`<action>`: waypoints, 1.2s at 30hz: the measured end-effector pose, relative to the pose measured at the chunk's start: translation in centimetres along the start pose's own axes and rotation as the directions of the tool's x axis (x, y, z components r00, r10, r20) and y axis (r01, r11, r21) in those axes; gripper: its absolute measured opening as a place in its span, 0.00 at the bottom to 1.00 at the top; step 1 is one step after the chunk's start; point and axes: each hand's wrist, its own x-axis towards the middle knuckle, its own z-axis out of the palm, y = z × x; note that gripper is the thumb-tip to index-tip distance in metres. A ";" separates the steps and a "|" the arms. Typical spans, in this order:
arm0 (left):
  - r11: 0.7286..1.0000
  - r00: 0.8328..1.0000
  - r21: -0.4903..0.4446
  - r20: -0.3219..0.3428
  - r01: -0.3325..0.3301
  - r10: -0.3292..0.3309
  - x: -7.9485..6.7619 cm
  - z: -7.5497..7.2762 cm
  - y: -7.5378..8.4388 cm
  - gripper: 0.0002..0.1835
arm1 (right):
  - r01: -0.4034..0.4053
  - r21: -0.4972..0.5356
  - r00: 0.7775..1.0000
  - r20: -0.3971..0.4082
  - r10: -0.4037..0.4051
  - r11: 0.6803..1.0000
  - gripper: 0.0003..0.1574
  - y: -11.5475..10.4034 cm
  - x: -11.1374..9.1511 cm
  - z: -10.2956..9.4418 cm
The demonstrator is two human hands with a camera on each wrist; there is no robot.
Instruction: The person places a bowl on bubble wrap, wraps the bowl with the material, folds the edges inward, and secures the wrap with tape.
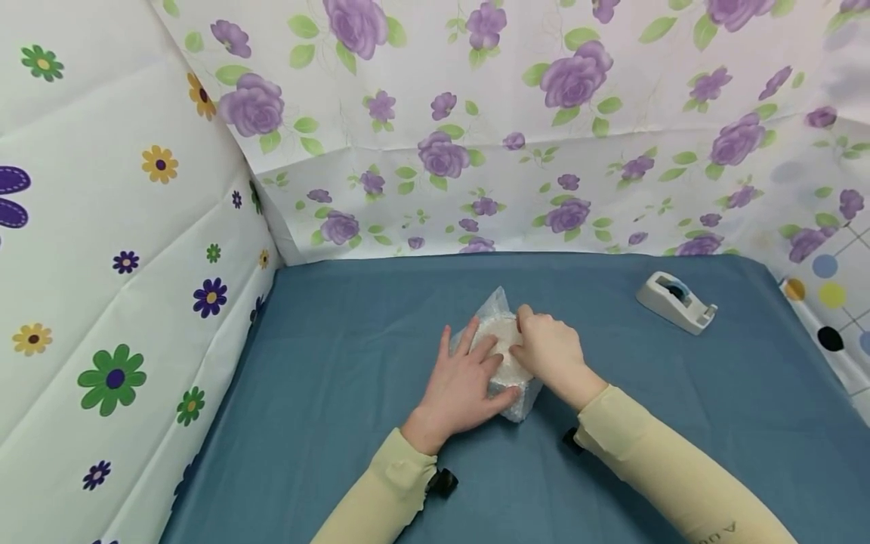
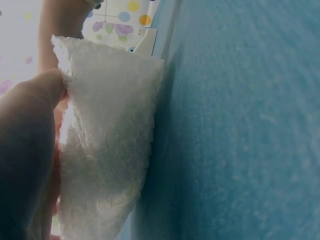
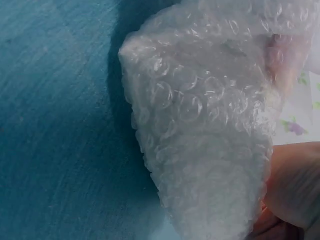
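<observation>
A bundle of clear bubble wrap (image 1: 519, 404) sits on the blue cloth, folded about something pale and round-looking, whose kind I cannot make out. My left hand (image 1: 462, 381) lies over its left and near side with fingers spread, pressing on the top. At the right edge of the bundle, my right hand (image 1: 552, 347) has its fingers curled and grips the wrap there; the exact fingertip contact is hidden. A loose pointed corner of wrap sticks up at the far side. In the left wrist view the bubble wrap (image 2: 107, 125) shows a bulging side, and in the right wrist view its bubbles (image 3: 190, 105) are close up.
A white tape dispenser (image 1: 676, 302) with a blue roll stands at the back right of the blue cloth (image 1: 340, 340). Flowered sheets (image 1: 408, 204) rise behind the table and along its left side. A dotted sheet (image 1: 836, 302) borders the right.
</observation>
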 end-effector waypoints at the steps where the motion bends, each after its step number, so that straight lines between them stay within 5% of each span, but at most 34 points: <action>1: 1.000 1.000 -0.001 0.001 -0.001 0.001 -0.1 0.0 0.0 0.31 | -0.005 0.016 1.000 0.017 0.004 1.000 0.20 0.1 0.0 0.0; 9: 1.000 1.000 -0.014 -0.007 -0.001 0.001 -0.4 0.3 -0.2 0.29 | -0.059 0.178 0.985 0.167 0.029 0.982 0.13 0.8 0.5 -0.7; 17: 0.999 1.000 -0.040 -0.004 -0.007 0.007 -0.5 0.5 -0.4 0.31 | 0.016 -0.146 0.998 -0.058 -0.025 0.989 0.23 -0.9 -0.4 0.6; 21: 0.999 1.000 -0.051 -0.008 -0.017 0.017 -0.4 0.5 -0.4 0.31 | 0.009 -0.184 0.991 -0.128 -0.033 0.983 0.24 -1.1 -0.7 1.0; 29: 1.000 1.000 -0.030 -0.006 -0.007 0.007 0.0 0.6 -0.9 0.31 | -0.022 0.046 1.000 -0.011 0.022 0.999 0.18 0.4 0.3 0.2; 33: 1.000 1.000 -0.024 0.004 -0.010 0.010 0.0 0.5 -1.2 0.32 | -0.020 0.213 0.999 0.039 0.012 0.977 0.17 1.3 0.1 -0.7; 36: 1.000 1.000 -0.027 0.010 -0.009 0.010 0.0 0.5 -1.5 0.34 | -0.003 0.294 1.000 0.003 0.002 0.956 0.17 2.0 -0.4 -1.3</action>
